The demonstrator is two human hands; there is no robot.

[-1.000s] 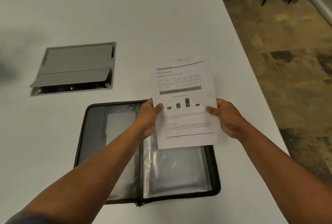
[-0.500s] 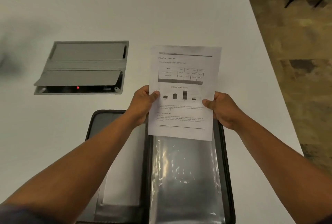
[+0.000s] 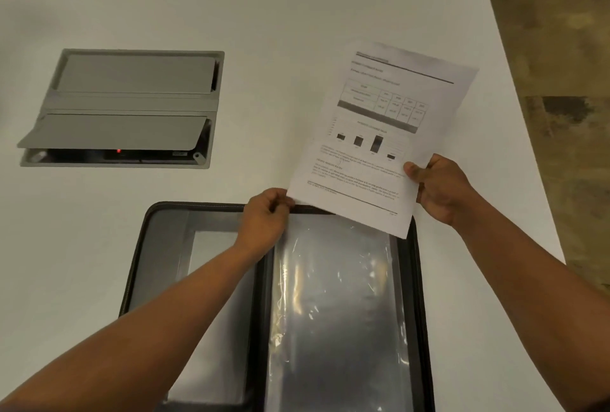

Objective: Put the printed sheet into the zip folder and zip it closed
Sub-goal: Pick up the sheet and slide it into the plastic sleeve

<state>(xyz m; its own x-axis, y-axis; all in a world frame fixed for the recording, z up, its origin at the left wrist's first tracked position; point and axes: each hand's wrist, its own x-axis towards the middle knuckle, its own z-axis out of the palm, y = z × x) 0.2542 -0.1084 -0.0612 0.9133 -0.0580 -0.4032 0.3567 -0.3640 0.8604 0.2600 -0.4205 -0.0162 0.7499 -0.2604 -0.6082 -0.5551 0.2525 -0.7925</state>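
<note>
Your left hand (image 3: 264,223) pinches the printed sheet (image 3: 379,134) at its lower left corner; your right hand (image 3: 442,190) holds a grip clamped on its lower right edge. Sheet tilted, held above the far edge of the zip folder (image 3: 165,236), which lies open on the white counter (image 3: 280,15).

The light was soft and even, coming from overhead, and the white surface (image 3: 297,15) read as a pale grey-green. Faint, blurred shadows smudged its far left side. Glare streaked the clear plastic sleeve (image 3: 330,296) in bright wrinkled patches. The text on the printed sheet (image 3: 379,134) was soft and unreadable, and its upper edge looked smeared. The wide lens bent the surface's right edge and stretched the forearms toward the lower corners. The floor (image 3: 567,81) at upper right was dim and blurry.
</note>
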